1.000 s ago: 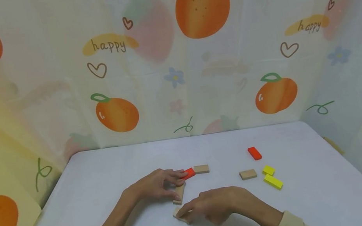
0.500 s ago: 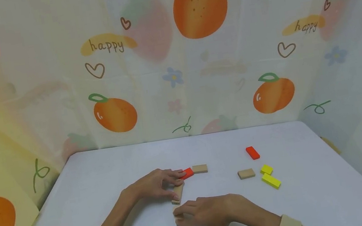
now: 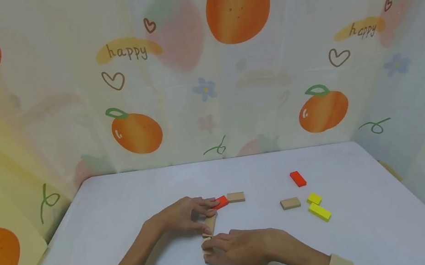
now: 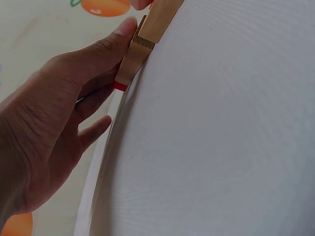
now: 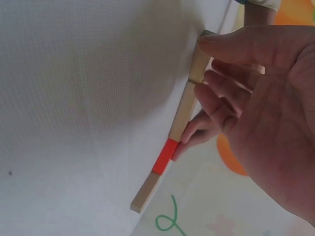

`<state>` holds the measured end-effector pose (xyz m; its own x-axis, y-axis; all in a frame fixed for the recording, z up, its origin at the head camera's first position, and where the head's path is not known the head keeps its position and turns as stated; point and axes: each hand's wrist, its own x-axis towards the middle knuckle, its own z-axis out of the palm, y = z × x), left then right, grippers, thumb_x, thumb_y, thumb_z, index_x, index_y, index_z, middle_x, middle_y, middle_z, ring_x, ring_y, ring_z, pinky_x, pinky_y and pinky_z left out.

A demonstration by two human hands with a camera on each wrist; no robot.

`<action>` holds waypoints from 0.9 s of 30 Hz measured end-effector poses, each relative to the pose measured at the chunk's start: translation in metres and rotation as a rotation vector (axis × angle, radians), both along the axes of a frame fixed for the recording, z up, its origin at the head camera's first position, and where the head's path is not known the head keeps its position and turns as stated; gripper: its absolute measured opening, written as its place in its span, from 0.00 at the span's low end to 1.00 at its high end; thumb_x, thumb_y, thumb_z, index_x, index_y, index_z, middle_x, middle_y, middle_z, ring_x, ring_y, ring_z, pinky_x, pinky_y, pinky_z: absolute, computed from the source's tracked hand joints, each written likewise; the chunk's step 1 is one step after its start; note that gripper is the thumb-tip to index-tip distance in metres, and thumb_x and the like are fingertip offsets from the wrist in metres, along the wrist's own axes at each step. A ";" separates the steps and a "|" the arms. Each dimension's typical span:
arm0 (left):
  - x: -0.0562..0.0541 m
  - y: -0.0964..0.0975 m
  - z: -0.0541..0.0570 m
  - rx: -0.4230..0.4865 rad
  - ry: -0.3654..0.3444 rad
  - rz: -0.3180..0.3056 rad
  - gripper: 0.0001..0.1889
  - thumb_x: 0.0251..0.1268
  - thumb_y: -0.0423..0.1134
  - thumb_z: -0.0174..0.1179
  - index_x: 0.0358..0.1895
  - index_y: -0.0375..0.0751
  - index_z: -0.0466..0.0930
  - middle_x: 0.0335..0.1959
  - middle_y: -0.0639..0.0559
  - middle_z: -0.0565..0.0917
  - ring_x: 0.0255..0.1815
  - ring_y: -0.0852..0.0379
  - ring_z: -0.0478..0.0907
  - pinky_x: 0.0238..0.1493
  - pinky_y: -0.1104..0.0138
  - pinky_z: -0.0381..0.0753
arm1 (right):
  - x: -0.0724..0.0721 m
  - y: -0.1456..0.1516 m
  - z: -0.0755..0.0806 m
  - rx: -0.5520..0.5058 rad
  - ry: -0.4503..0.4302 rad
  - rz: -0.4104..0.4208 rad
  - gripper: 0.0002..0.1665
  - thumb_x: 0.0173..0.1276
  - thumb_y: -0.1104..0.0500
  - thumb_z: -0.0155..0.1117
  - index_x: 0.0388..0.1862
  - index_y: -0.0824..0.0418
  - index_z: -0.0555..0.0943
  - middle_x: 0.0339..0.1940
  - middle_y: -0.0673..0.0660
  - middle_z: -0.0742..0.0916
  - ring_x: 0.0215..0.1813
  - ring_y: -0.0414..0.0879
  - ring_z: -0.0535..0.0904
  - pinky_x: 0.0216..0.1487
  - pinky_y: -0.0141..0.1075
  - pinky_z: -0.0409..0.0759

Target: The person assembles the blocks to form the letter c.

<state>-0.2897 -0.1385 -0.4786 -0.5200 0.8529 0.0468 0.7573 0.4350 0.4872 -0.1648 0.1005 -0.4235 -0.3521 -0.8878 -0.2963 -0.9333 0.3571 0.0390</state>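
In the head view, wooden blocks and a red block [image 3: 221, 202] form a bent line on the white table. My left hand [image 3: 184, 215] holds a wooden block [image 3: 211, 223], its thumb by the near end and fingertips by the far end and the red block. My right hand [image 3: 243, 250] pinches a second wooden block [image 3: 206, 246] between thumb and fingers, end to end with the first. In the right wrist view, my thumb lies at the outer end of that block [image 5: 198, 63]. Another wooden block [image 3: 236, 197] continues the line beyond the red one.
To the right on the table [image 3: 369, 228] lie a loose wooden block [image 3: 290, 203], a red block [image 3: 297, 178] and two yellow blocks, one short [image 3: 314, 198], one longer [image 3: 320, 212]. A fruit-printed curtain [image 3: 210, 119] hangs behind the table.
My right hand has turned the nearest wooden block from a slant into line and moved it up against the block at my left hand. My left hand has stayed in place.
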 end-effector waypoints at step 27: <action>0.001 -0.001 0.002 0.002 -0.030 0.004 0.34 0.58 0.61 0.74 0.65 0.50 0.84 0.75 0.61 0.77 0.80 0.52 0.71 0.78 0.41 0.70 | 0.003 0.004 0.000 -0.033 0.099 0.021 0.46 0.62 0.60 0.72 0.80 0.48 0.69 0.80 0.47 0.69 0.79 0.35 0.67 0.66 0.29 0.79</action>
<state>-0.2885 -0.1391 -0.4766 -0.5247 0.8507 0.0330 0.7405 0.4369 0.5107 -0.1622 0.1043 -0.4239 -0.3594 -0.9040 -0.2314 -0.9327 0.3401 0.1198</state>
